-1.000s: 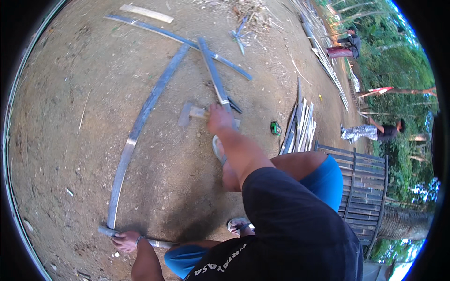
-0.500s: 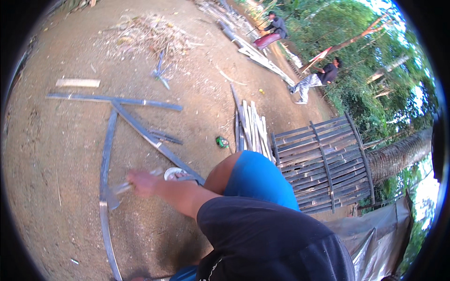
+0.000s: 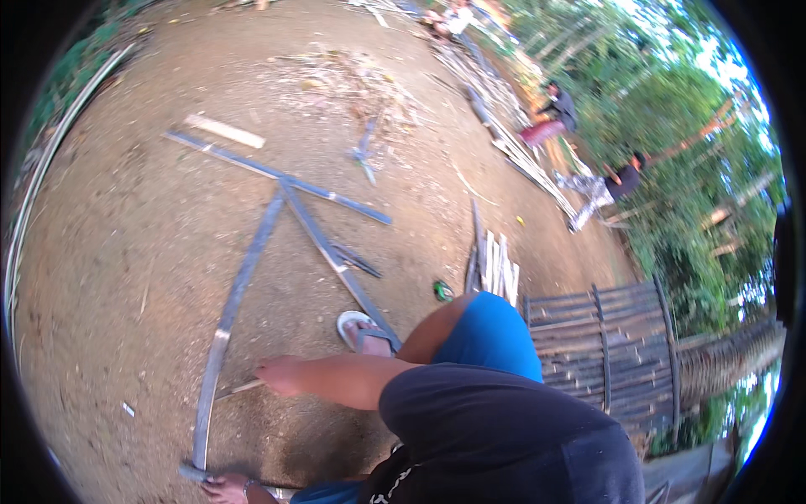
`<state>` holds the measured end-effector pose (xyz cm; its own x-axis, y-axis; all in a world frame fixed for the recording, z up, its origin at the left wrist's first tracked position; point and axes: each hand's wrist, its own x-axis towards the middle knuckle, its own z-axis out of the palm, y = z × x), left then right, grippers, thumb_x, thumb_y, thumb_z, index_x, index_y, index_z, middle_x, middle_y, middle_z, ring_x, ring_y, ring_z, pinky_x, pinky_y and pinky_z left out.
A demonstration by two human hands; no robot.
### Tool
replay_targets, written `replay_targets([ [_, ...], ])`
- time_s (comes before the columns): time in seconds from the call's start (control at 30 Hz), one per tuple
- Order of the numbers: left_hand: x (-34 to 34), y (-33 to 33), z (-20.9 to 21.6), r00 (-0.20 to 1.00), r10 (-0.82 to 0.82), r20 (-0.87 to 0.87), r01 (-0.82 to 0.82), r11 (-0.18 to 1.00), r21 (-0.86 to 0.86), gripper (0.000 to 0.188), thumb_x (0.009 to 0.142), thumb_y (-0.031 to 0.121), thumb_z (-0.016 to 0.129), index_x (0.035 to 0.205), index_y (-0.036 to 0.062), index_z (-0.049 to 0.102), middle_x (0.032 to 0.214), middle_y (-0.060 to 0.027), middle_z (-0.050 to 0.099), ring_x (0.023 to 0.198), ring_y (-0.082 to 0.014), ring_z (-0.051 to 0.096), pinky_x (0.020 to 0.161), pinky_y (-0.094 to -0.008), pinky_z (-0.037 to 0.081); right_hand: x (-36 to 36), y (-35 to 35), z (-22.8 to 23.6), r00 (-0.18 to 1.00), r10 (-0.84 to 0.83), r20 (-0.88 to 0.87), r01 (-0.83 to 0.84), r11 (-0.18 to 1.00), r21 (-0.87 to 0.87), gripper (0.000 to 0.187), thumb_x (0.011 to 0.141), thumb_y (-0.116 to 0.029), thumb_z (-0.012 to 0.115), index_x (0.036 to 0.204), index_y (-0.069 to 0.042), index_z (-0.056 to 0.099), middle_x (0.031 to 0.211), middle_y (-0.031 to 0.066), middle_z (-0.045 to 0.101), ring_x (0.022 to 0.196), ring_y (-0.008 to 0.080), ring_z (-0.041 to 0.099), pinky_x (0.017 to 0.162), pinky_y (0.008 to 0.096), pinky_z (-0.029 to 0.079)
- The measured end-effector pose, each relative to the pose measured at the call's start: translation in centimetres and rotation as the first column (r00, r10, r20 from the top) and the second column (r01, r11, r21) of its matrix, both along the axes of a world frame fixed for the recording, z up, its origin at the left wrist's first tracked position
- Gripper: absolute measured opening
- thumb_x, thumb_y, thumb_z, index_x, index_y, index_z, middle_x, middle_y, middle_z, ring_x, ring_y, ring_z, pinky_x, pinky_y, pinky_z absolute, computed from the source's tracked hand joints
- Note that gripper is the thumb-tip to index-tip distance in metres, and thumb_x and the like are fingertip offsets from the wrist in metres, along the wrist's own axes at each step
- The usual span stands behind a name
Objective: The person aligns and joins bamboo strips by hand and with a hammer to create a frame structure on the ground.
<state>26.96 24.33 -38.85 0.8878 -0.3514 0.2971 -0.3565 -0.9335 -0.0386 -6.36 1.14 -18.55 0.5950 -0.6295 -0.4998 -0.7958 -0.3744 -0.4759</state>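
Note:
My right hand point(image 3: 280, 375) is closed round a thin, light-coloured tool handle point(image 3: 241, 389). Its far end reaches the side of a long dark bamboo strip point(image 3: 220, 336) on the ground; the tool's head cannot be made out. At the lower edge my left hand point(image 3: 225, 488) grips a dark crosspiece of bamboo point(image 3: 195, 473) at the strip's near end. The strip's far end meets another dark strip point(image 3: 344, 201) and a slanting strip point(image 3: 323, 244). My sandalled foot point(image 3: 368, 333) rests beside the slanting strip's near end.
Short dark pieces point(image 3: 357, 260) and a pale board point(image 3: 225, 131) lie about. Right of them are a green object point(image 3: 442, 291), pale slats point(image 3: 501, 267) and a slatted bamboo panel point(image 3: 579, 336). Farther off are shavings point(image 3: 353, 92) and people seated by long poles point(image 3: 537, 172).
My view has shifted, so the scene sits farther right and my left hand has come into sight at the bottom. The tool's broad blade, blurred before, no longer shows.

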Motion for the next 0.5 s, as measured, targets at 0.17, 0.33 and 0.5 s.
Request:
replay_targets([
  [0.17, -2.8, -1.0, 3.4, 0.996, 0.07, -0.056, -0.065, 0.995, 0.075, 0.039, 0.104, 0.047, 0.044, 0.136, 0.0333, 0.062, 0.141, 0.0094, 0.058, 0.129, -0.0217, 0.055, 0.106, -0.0478, 0.04, -0.9, 2.5, -1.8, 0.986, 0.051, -0.157, -0.047, 0.999, 0.026, 0.047, 0.092, -0.013, 0.057, 0.138, -0.005, 0.047, 0.133, 0.0235, 0.054, 0.122, 0.0407, 0.058, 0.097, 0.0515, 0.051],
  [0.33, -2.5, -1.0, 5.5, 0.995, 0.076, -0.065, -0.077, 0.997, -0.016, 0.04, 0.106, 0.047, 0.042, 0.139, 0.0313, 0.059, 0.143, 0.0047, 0.057, 0.133, -0.0241, 0.052, 0.106, -0.0488, 0.04, 2.1, 1.0, 1.4, 0.969, 0.126, -0.211, -0.084, 0.977, 0.198, 0.046, 0.096, -0.018, 0.051, 0.141, -0.006, 0.046, 0.124, 0.0243, 0.062, 0.12, 0.0414, 0.06, 0.097, 0.0515, 0.051],
  [0.5, -4.3, -1.9, 8.3, 0.964, 0.093, -0.247, -0.097, 0.995, -0.004, 0.042, 0.105, 0.04, 0.044, 0.14, 0.0216, 0.058, 0.147, -0.0019, 0.053, 0.137, -0.0295, 0.047, 0.11, -0.0528, 0.034, 4.8, -1.1, 2.7, 0.816, 0.391, -0.425, -0.296, 0.915, 0.274, 0.051, 0.096, -0.022, 0.053, 0.144, -0.005, 0.044, 0.118, 0.0198, 0.068, 0.108, 0.0383, 0.067, 0.09, 0.0487, 0.055],
])
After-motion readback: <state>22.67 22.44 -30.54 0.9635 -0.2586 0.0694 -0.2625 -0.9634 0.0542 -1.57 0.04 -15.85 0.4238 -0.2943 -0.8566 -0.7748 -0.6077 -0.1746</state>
